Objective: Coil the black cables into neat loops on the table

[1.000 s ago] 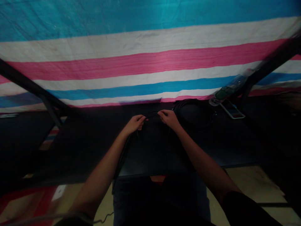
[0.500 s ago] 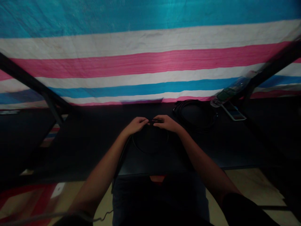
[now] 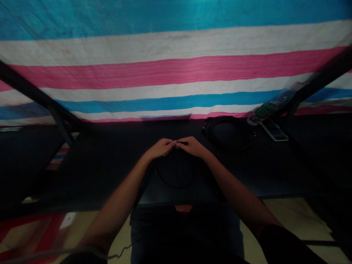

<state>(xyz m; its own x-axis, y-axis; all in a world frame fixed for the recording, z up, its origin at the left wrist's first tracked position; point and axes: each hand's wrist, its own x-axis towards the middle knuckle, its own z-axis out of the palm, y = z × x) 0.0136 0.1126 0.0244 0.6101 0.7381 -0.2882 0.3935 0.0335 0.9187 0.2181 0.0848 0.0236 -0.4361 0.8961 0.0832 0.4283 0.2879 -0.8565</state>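
A thin black cable (image 3: pixel 176 187) hangs in a loop below my two hands, over the black table. My left hand (image 3: pixel 162 147) pinches the top of the loop, its thumb and fingertips pointing right. From the other side my right hand (image 3: pixel 191 146) pinches the cable too, and the fingertips of both hands meet. The short piece of cable between the fingertips is hidden. More cable runs down beside my left forearm toward the table's front edge.
A coil of black cable (image 3: pixel 229 148) lies right of my hands on the black table (image 3: pixel 110 161). Beyond it are a phone (image 3: pixel 280 136) and a clear bottle (image 3: pixel 264 111) leaning by a black frame bar (image 3: pixel 316 82). A striped sheet (image 3: pixel 176 71) hangs behind.
My hands have come together, the right one moving left, so their fingertips now touch. The cable loop hangs slightly lower, and the dark piece seen between the hands is now covered.
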